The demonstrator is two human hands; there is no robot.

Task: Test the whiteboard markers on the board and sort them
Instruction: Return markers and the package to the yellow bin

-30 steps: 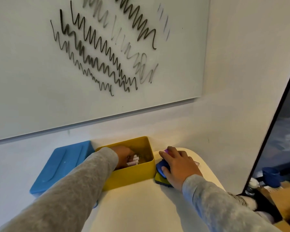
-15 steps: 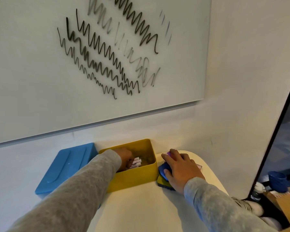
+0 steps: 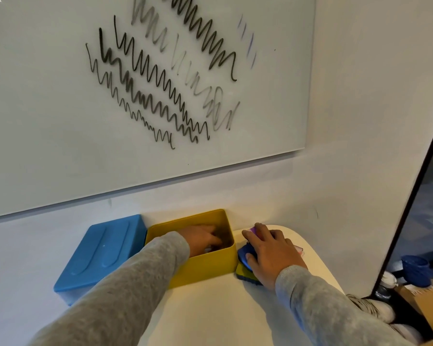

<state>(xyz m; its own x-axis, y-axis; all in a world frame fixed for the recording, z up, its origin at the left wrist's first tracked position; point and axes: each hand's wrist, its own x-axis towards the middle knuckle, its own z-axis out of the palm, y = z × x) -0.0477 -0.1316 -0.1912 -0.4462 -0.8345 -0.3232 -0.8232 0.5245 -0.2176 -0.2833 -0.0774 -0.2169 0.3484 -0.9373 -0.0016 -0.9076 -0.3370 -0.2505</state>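
With the left hand (image 3: pixel 201 239) groping blurred inside the open yellow plastic box (image 3: pixel 205 268), grip untellable, and the right hand (image 3: pixel 270 254) spread flat over a blue-and-yellow eraser (image 3: pixel 244 253), tested markers inside could get mixed.

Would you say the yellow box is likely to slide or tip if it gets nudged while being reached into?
The yellow box looks low and wide, so tipping seems unlikely. On the smooth white table it could slide, though it appears backed against the wall. It is probably light plastic.
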